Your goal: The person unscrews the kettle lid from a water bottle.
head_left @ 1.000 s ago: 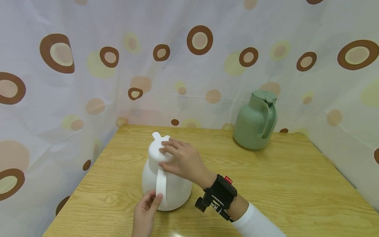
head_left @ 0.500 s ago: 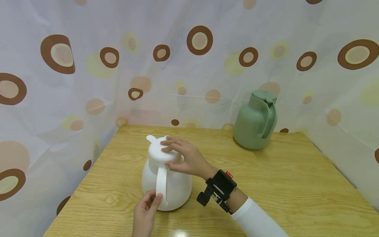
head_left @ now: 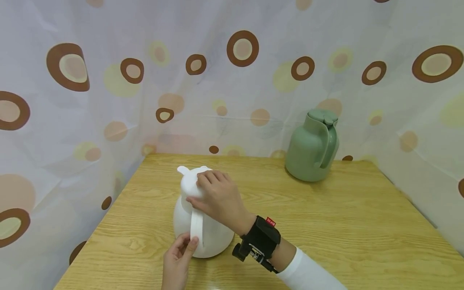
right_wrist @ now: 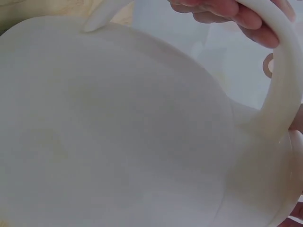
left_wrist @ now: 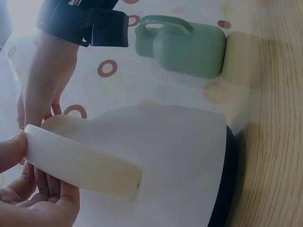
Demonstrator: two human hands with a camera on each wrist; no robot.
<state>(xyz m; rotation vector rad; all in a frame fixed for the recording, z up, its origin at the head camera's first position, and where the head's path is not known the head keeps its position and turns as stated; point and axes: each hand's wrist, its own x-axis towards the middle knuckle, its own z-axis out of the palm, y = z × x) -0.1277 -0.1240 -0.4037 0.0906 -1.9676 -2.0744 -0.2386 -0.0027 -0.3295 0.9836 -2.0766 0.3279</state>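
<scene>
A white thermos jug stands upright on the wooden table, its handle facing me. Thumb and fingers of my left hand pinch the lower part of that handle; the left wrist view shows the thumb on its outer side. My right hand grips the rounded white lid from above, with the thumb near the top of the handle. Two small ear-like tabs stick up at the lid's far side. In the right wrist view the jug's body fills most of the picture, and the lid is largely cut off.
A green thermos jug stands at the back right of the wooden table, close to the patterned curtain. The curtain also runs along the left and right sides. A black wrist strap with a camera sits on my right wrist.
The lid's tabs have swung to the left as the lid turned. My right hand opened off the lid, then closed round it again. The left hand has stayed on the handle.
</scene>
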